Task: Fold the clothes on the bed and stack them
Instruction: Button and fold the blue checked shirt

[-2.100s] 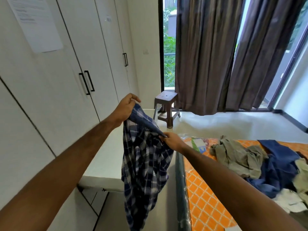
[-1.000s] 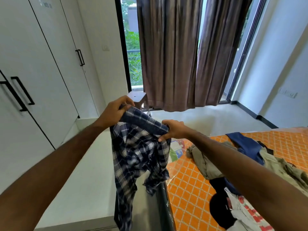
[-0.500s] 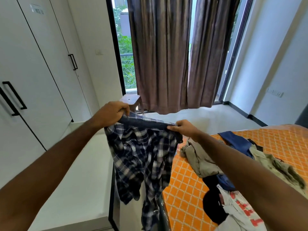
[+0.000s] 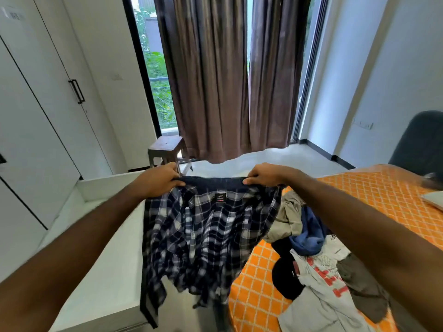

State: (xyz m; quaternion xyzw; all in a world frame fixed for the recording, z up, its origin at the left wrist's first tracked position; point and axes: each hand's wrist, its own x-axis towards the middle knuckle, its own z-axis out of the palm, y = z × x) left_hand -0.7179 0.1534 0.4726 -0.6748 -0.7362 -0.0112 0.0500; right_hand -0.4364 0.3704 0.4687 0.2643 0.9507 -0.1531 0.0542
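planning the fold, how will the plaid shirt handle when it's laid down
Probably floppy: the plaid shirt sags in folds below the left hand and right hand. Likely light, since fingertip pinches hold it. Its hem hangs uneven, so it may bunch.

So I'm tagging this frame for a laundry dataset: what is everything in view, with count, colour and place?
plaid shirt: 1, navy and white, held up in the air beside the bed
bed cover: 1, orange with white lattice, right
unfolded clothes pile: several, khaki, blue, black, grey-white, on the bed
curtains: 2, brown, at the window
stool: 1, brown, by the window
wardrobe: white doors with black handles, left
chair back: 1, dark grey, far right
left hand: grips the shirt's top edge
right hand: pinches the same edge
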